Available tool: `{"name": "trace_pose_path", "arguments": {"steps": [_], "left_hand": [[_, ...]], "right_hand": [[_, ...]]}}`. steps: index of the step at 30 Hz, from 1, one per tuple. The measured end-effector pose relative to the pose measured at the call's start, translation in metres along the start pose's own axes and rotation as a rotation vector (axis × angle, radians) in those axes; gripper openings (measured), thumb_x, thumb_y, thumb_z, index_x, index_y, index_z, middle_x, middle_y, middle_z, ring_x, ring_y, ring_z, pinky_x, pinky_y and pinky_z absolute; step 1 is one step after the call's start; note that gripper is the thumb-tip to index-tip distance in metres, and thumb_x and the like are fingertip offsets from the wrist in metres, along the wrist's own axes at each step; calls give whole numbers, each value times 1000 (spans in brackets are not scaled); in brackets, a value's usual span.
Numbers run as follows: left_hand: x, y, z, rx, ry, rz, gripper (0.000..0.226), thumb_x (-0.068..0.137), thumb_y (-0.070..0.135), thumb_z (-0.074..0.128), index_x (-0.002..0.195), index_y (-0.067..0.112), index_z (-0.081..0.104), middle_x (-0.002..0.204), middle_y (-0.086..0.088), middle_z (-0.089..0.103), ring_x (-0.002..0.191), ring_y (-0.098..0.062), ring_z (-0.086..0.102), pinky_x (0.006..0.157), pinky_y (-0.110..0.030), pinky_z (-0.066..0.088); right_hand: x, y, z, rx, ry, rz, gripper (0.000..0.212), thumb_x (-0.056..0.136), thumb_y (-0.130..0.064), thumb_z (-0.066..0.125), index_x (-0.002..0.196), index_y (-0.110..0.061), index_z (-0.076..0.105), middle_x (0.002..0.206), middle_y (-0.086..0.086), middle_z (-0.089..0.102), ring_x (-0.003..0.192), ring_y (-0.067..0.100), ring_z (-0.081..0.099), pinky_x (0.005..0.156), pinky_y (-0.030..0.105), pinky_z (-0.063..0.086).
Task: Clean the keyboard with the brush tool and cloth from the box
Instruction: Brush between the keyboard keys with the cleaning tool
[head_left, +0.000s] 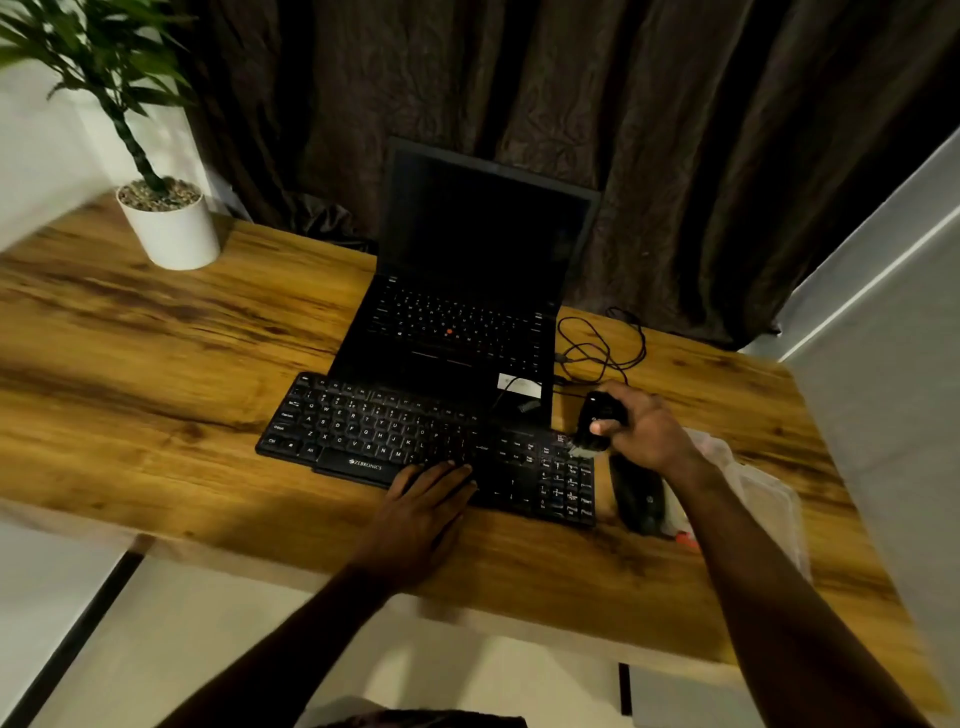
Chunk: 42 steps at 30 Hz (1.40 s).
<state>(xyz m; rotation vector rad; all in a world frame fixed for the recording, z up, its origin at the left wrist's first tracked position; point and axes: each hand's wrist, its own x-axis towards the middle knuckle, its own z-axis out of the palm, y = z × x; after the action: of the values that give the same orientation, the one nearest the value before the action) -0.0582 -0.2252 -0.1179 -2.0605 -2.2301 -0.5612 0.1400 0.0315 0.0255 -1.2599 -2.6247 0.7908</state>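
One keyboard (363, 426), one laptop (467, 322), one mouse (639, 496), one brush tool (597, 415), one potted plant (171, 228).

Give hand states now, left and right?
Left hand: open, straight fingers resting on the flat black plastic keyboard.
Right hand: closed round the small black brush tool, bristles at the keyboard's right end.

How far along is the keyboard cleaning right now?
Done: the brush tool is out of the box. In hand: the right hand grips it, bristles at the top right corner of the keyboard; the left hand rests flat on its front edge. Left: probably most keys, then the cloth wipe; no cloth shows.
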Motion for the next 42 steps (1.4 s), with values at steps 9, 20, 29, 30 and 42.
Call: {"name": "trace_pose_path", "arguments": {"steps": [9, 20, 29, 30, 42], "left_hand": [[1, 0, -3, 10, 18, 11, 47, 101, 43, 37, 142, 24, 51, 151, 4, 47, 139, -17, 41, 115, -42, 24], [1, -1, -1, 3, 28, 21, 46, 101, 41, 39, 141, 23, 53, 150, 3, 48, 139, -18, 43, 113, -44, 27], [2, -1, -1, -29, 24, 13, 47, 100, 41, 39, 141, 23, 52, 150, 2, 48, 138, -18, 44, 112, -47, 36], [2, -1, -1, -26, 27, 15, 46, 100, 41, 39, 141, 23, 52, 150, 2, 47, 138, -18, 43, 113, -46, 34], [1, -2, -2, -39, 29, 26, 46, 100, 39, 41, 142, 23, 52, 151, 2, 46, 140, -18, 41, 113, -48, 34]], "right_hand": [[8, -19, 19, 101, 31, 1, 47, 86, -26, 73, 127, -39, 55, 121, 1, 62, 110, 22, 58, 92, 40, 53], [7, -19, 13, 48, -5, 7, 50, 85, -23, 74, 130, -30, 56, 121, 2, 63, 110, 22, 59, 94, 41, 53], [0, 13, -6, -32, 15, 85, 47, 83, -19, 71, 126, -32, 56, 117, 8, 64, 111, 29, 57, 93, 44, 52], [1, 13, -7, -62, 6, 84, 49, 81, -24, 71, 124, -39, 54, 116, 8, 64, 113, 30, 56, 93, 47, 53], [-9, -2, 2, 45, -13, 54, 39, 85, -10, 73, 115, -31, 61, 109, 0, 63, 105, 23, 60, 89, 40, 53]]}}
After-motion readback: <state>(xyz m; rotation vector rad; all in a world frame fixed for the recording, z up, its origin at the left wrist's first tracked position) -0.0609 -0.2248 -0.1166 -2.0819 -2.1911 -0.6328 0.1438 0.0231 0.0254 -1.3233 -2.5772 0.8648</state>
